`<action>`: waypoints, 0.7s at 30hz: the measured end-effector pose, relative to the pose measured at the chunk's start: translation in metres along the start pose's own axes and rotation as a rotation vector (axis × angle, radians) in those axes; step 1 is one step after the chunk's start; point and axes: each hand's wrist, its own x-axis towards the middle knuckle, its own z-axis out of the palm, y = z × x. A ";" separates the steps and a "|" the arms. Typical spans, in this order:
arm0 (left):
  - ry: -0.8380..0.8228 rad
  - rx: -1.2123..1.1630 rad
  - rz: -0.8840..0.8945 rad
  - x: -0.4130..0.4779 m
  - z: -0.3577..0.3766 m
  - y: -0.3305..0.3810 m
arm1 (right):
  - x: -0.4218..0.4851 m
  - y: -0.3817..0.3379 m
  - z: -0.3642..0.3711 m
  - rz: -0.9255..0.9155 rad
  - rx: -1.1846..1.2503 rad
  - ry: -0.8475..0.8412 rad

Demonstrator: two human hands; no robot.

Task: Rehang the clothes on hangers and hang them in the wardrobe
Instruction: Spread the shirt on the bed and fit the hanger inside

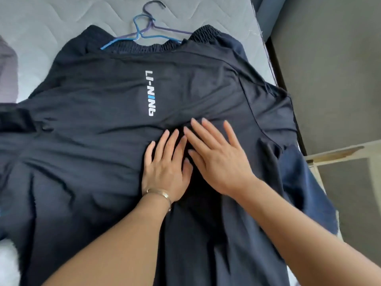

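Observation:
A dark navy pair of shorts with a white and blue logo and an elastic waistband lies spread flat on the mattress. My left hand, a thin bracelet at its wrist, lies flat on the fabric near the middle, fingers apart. My right hand lies flat right beside it, fingers spread, holding nothing. A blue wire hanger and a purple wire hanger lie on the mattress at the far end, their lower parts hidden under the waistband. More dark navy cloth lies underneath at the right.
The quilted grey mattress ends at the right, where a dark bed frame and grey floor show. A pale wooden frame stands on the floor near the bed's edge. Something white and blurred sits at the bottom left.

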 end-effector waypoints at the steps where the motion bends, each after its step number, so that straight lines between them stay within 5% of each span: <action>1: 0.008 -0.012 0.003 0.001 -0.002 0.000 | -0.022 0.000 0.005 0.035 -0.024 -0.072; 7: -0.059 -0.008 0.112 -0.082 -0.023 -0.030 | -0.138 0.003 -0.013 0.301 -0.060 -0.208; 12: -0.407 0.016 -0.123 -0.267 -0.066 -0.080 | -0.252 -0.063 -0.039 0.624 0.154 -0.474; 15: -0.546 -0.036 -0.343 -0.344 -0.094 -0.104 | -0.303 -0.095 -0.042 0.699 0.189 -0.432; 18: -0.513 -0.241 -0.694 -0.359 -0.113 -0.109 | -0.325 -0.108 -0.043 0.741 0.226 -0.353; 21: -0.408 -0.368 -0.724 -0.354 -0.122 -0.109 | -0.330 -0.114 -0.050 0.951 0.330 -0.146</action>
